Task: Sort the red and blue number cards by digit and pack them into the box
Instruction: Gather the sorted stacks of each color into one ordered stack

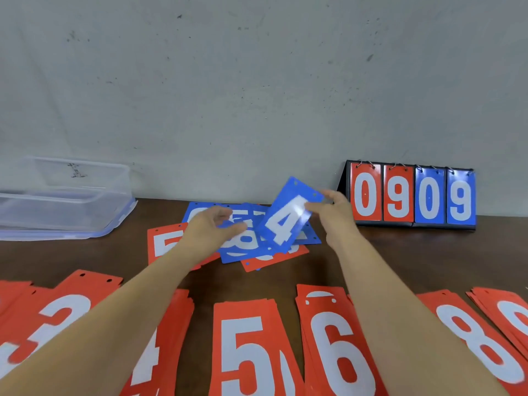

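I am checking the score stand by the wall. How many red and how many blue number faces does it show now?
red faces of the score stand: 2
blue faces: 2
total: 4

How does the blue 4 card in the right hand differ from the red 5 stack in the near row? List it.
Colour: the blue 4 card is blue, the red 5 stack red.
Pose: the blue 4 card is lifted and tilted, pinched by the right hand; the red 5 stack lies flat on the table.
Count: the 4 looks like one card; the 5 tops a pile.
Both bear a white digit.
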Demonstrator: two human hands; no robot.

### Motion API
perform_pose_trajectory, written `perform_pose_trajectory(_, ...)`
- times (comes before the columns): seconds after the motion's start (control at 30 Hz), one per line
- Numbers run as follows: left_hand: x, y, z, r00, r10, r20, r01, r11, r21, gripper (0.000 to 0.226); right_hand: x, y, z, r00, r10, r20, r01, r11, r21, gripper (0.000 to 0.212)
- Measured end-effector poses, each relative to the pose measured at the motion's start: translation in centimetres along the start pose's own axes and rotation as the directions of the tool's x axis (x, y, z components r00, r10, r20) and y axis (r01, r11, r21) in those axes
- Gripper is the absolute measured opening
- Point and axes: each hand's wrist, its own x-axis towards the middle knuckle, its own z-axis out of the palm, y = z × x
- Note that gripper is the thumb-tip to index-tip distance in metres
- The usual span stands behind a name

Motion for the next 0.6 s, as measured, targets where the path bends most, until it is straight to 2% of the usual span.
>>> perform_pose_trajectory(0.07,-0.3,2.6,-0.4,1.000,-0.023,0.003,0.024,0.985,-0.172,0.051,-0.9,-2.5,0.4,0.991,-0.025,0.132,0.024,1.000,0.012,0.030)
perform_pose_trajectory(0.17,-0.4,5.1,-0.7,0.986,-0.058,0.155,0.108,0.935,-0.338,0.034,-2.2,-4.7,2.3,0.954,-0.055,0.294,0.064,0.998,-0.021,0.021)
perform_pose_trajectory(0.27,-0.3,4.2,-0.9,0.988,-0.100,0.119,0.132,0.942,-0.309,0.010,-2.1,-4.1,2.7,0.952,-0.025,0.306,0.051,0.996,-0.077,0.018)
perform_pose_trajectory(0.33,-0.3,2.8,-1.6,0.986,-0.153,0.059,0.164,0.925,-0.343,0.008,-1.0,-2.3,1.7,0.975,0.014,0.220,0.030,0.980,-0.197,0.032)
perform_pose_trajectory(0.37,-0.4,2.0,-1.9,0.983,-0.181,0.036,0.182,0.912,-0.369,0.012,-0.4,-1.1,1.1,0.989,0.046,0.141,0.009,0.929,-0.369,0.046)
perform_pose_trajectory(0.4,-0.5,1.4,-2.3,0.978,-0.206,0.022,0.199,0.901,-0.386,0.017,0.0,0.1,0.4,0.996,0.076,0.057,-0.027,0.804,-0.594,0.061)
perform_pose_trajectory(0.43,-0.7,0.7,-2.5,0.973,-0.230,0.014,0.217,0.893,-0.395,0.024,-0.1,1.0,0.0,0.994,0.105,-0.017,-0.080,0.631,-0.772,0.073)
perform_pose_trajectory(0.47,-0.8,0.1,-2.7,0.968,-0.250,0.009,0.233,0.888,-0.397,0.030,-0.2,1.8,-0.3,0.990,0.118,-0.075,-0.123,0.489,-0.864,0.084)
perform_pose_trajectory(0.5,-0.8,-0.5,-2.7,0.964,-0.267,0.002,0.246,0.883,-0.399,0.034,-0.4,2.5,-0.2,0.987,0.124,-0.105,-0.147,0.414,-0.898,0.091)
perform_pose_trajectory(0.6,-0.9,-1.3,-2.6,0.957,-0.288,-0.019,0.259,0.884,-0.389,0.039,-0.8,3.5,0.4,0.986,0.090,-0.139,-0.163,0.381,-0.910,0.101)
